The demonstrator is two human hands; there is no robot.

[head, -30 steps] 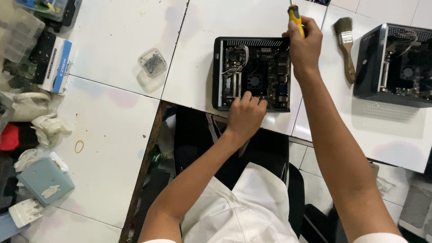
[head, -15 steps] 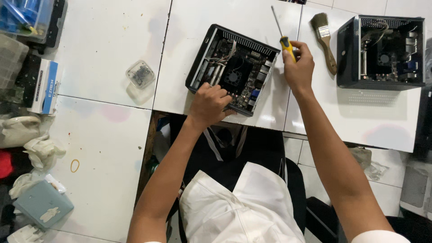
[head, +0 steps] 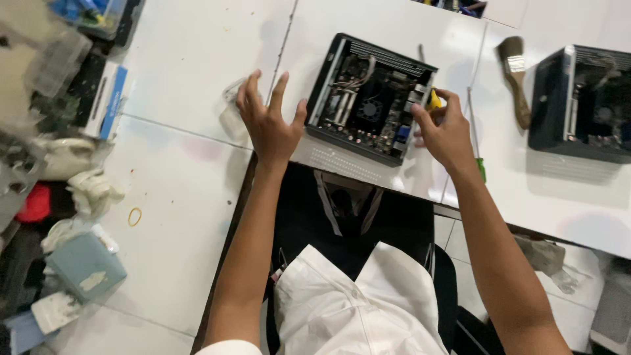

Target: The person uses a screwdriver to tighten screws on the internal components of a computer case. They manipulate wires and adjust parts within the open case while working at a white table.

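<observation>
Your left hand [head: 268, 125] hovers open left of the rigid, fragile open computer case [head: 368, 98]; your right hand [head: 447, 135] apparently grips a yellow-handled screwdriver [head: 434, 100]; hold the case by its walls.

Looking like a computer repair workshop: opened mini PC cases [head: 370, 98] sitting on white tables [head: 184, 66], dusting paintbrush [head: 514, 79], parts clutter piling up left.

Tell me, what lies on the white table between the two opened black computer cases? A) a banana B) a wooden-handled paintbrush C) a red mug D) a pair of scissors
B: a wooden-handled paintbrush lies on the white table between the near opened black computer case and the other case.
</observation>
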